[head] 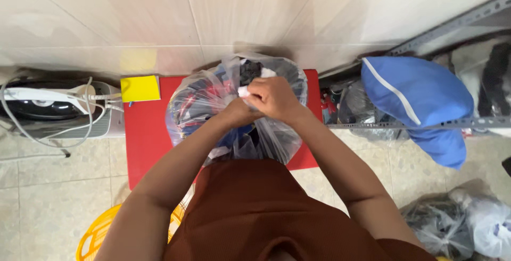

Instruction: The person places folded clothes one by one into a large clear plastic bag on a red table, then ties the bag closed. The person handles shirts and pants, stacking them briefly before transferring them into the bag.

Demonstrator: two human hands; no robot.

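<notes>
A clear plastic bag (pixel 197 106) stuffed with dark and coloured clothes stands on a red stool (pixel 143 133) against the tiled wall. My right hand (pixel 274 98) is closed over the gathered top of the bag. My left hand (pixel 239 113) sits just under it, mostly hidden, also gripping the bag's neck. A bit of white plastic shows between the two hands.
A yellow pad (pixel 140 88) lies on the stool's far left corner. An iron (pixel 42 104) with a coiled cord rests at left. A blue bag (pixel 420 106) sits on a metal rack at right. More plastic bags (pixel 458 223) lie bottom right; a yellow basket (pixel 98 231) bottom left.
</notes>
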